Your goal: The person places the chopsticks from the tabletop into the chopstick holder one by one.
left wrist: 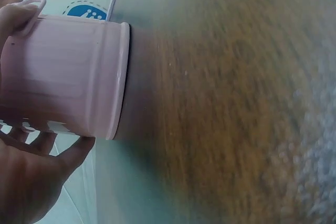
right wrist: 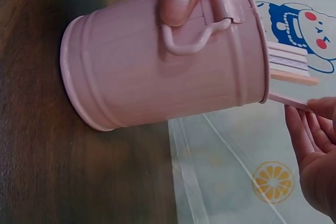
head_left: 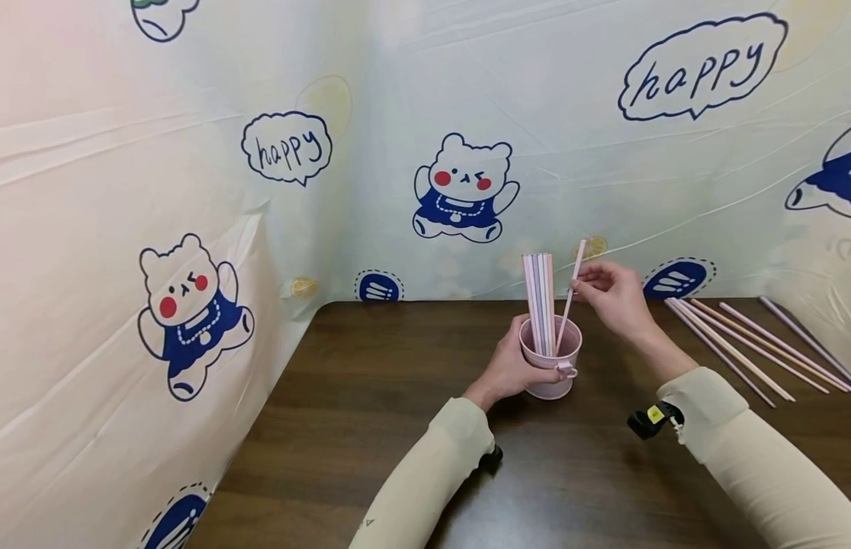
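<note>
Left hand [head_left: 511,369]: it grips the pink bucket [head_left: 550,390].
Right hand [head_left: 618,297]: it pinches 1 pink stick [head_left: 568,305], lower end inside the bucket.
Stick bundle [head_left: 539,301]: stands in the bucket.
Loose sticks [head_left: 769,345]: on the table [head_left: 370,457], right side.

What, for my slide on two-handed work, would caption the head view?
The left hand grips a pink bucket of sticks while the right hand pinches another stick, its lower end inside.

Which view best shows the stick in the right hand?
The head view: the stick shows from its top end down into the bucket. The right wrist shows only a short stretch between bucket and right hand; left wrist shows none.
</note>
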{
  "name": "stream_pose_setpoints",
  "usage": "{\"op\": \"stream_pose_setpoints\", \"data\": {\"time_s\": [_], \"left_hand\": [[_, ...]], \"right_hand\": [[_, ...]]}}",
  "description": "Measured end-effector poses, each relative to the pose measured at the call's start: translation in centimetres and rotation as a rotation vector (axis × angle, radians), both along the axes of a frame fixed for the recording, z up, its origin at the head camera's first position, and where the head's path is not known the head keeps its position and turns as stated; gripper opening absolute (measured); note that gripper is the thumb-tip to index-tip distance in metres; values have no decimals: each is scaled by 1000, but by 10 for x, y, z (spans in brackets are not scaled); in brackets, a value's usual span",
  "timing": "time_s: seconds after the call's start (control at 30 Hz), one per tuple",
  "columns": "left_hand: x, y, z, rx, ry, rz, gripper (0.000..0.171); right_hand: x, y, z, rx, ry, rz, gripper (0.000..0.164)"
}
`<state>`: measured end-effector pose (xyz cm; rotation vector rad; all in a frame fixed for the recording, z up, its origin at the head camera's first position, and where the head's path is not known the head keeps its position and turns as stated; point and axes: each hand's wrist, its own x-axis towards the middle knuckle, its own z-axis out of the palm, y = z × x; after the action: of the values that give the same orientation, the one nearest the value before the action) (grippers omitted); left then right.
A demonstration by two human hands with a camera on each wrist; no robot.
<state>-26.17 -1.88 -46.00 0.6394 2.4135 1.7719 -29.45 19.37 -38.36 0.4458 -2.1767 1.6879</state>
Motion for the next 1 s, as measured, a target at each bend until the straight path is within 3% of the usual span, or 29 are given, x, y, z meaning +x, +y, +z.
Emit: {"op": "stream_pose_setpoints", "data": {"time_s": [0.17,0.27,0.7,1.0], "left_hand": [[-2,0,0,11,3,-14,101],[-3,1,0,9,8,-18,102],[-5,2,-4,26,24,-35,101],[-5,2,-6,31,22,-32,101]], "right_hand": [[5,-1,2,141,4,24,20],[5,-1,1,169,-18,50,20],[1,-2,-9,117,-64,81,23],[5,-2,-5,213,-88,41,26]]}}
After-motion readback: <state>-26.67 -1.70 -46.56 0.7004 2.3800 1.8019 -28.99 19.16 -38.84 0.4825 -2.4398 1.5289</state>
